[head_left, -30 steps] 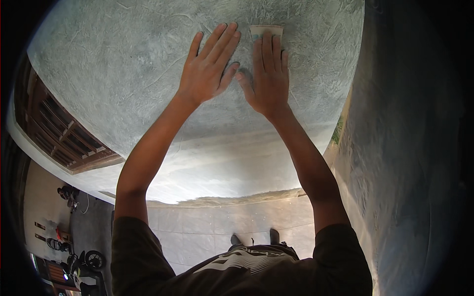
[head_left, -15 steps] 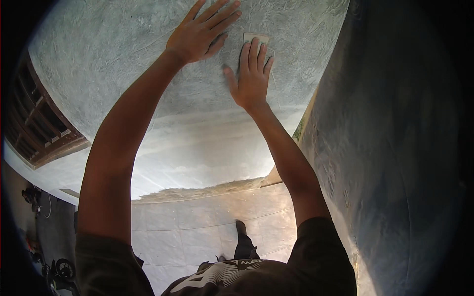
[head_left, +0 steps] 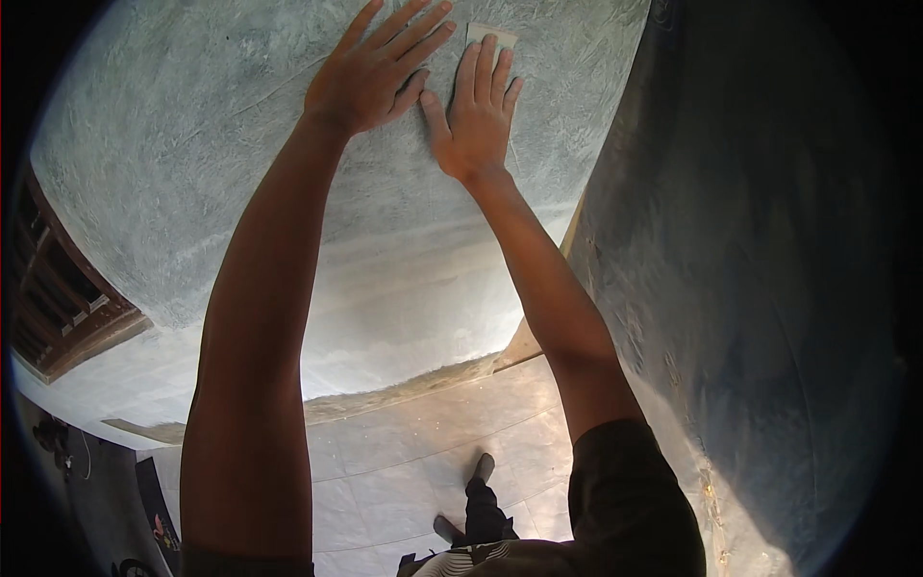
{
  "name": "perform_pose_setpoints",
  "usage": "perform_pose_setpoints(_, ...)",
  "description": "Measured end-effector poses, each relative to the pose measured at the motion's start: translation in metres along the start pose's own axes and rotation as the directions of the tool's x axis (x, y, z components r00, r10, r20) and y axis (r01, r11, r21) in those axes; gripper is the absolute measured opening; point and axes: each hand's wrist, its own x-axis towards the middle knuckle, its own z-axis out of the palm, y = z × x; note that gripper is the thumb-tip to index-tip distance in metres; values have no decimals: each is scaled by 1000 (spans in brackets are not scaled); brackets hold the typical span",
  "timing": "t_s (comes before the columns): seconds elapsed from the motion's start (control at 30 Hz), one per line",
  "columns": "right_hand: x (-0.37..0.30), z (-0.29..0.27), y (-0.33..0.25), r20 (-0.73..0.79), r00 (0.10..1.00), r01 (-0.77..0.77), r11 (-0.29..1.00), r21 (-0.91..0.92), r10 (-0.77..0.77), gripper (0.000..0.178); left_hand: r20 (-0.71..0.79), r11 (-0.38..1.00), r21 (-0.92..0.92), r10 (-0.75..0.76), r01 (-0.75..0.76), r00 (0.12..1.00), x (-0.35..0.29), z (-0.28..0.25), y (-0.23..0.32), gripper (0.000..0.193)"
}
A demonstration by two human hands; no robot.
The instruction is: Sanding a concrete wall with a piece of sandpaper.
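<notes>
My right hand (head_left: 473, 120) lies on the grey plastered wall (head_left: 240, 192), its fingers stretched upward. Under its fingertips is a small pale rectangular sheet (head_left: 491, 36), which looks like sandpaper, pressed against the plaster. Only the sheet's upper part shows; the fingers cover the rest. To the left and slightly higher, my left hand (head_left: 363, 85) rests flat on the same wall with fingers spread and nothing in it. Its thumb comes close to my right thumb.
A brown wooden window frame with bars (head_left: 72, 288) is set in the wall at left. On the right stands a dark wall surface (head_left: 750, 240). Below are light floor tiles (head_left: 385, 471) with my feet on them. Part of a wheel (head_left: 133, 567) shows at lower left.
My right hand and the pale sheet have slid up along the wall together. The left hand stays spread on the plaster. The whole view has shifted, and both my feet now show.
</notes>
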Motion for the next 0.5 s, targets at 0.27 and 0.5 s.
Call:
perform_pose_setpoints(0.27,-44,3,-12,102,991,-89,994,56,83,81,15,1000,-19,2,-2,1000,0,-5,1,61)
perform_pose_setpoints(0.5,-3,0,-12,-79,997,-17,997,80,23,81,-31,992,124,27,-23,999,1,5,1,64)
